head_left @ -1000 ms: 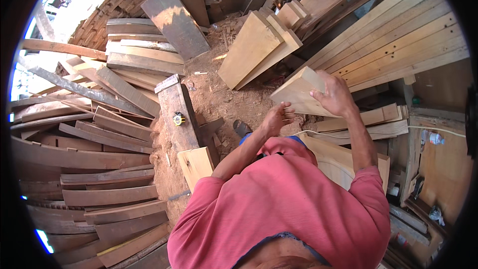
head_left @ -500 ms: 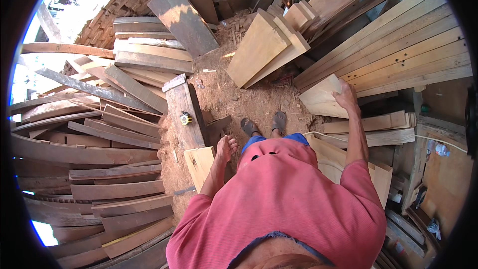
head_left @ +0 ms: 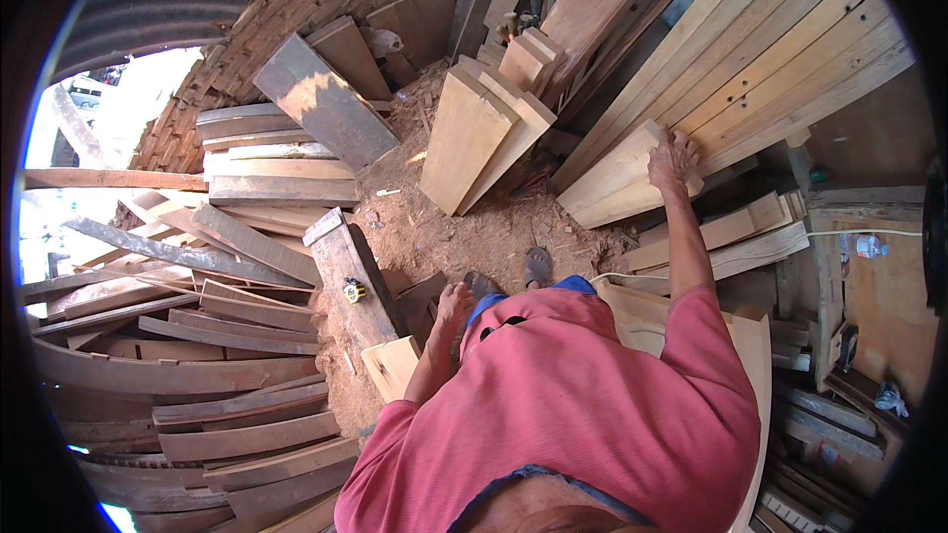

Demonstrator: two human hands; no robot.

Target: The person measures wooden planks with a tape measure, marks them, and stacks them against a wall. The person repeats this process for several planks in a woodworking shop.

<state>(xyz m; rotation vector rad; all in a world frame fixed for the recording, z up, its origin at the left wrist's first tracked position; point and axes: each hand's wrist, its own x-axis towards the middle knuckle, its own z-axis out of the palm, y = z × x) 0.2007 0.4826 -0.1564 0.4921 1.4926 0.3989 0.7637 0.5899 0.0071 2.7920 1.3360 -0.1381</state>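
Observation:
My right hand (head_left: 674,160) reaches out to the right, its fingers bent over the near end of a pale wooden board (head_left: 612,184). That board stands tilted beside a row of long planks (head_left: 755,69). Low by my left thigh hangs my left hand (head_left: 454,304), half-curled, with nothing seen in it. Nearest to it are a pale wood block (head_left: 392,365) and a dark timber beam (head_left: 357,276). A yellow and black tape measure (head_left: 354,289) rests on that beam.
Stacked curved wood pieces (head_left: 247,370) fill the left side. Ahead, wide boards (head_left: 469,133) lean over sawdust-covered ground (head_left: 415,227). A thin pale cord (head_left: 711,255) runs across the right side, above more boards (head_left: 726,232). My sandalled feet stand on the sawdust.
My right hand has shifted farther over the end of the pale board, which now shows more of its edge. My left hand's fingers have turned inward. The whole view has swung slightly.

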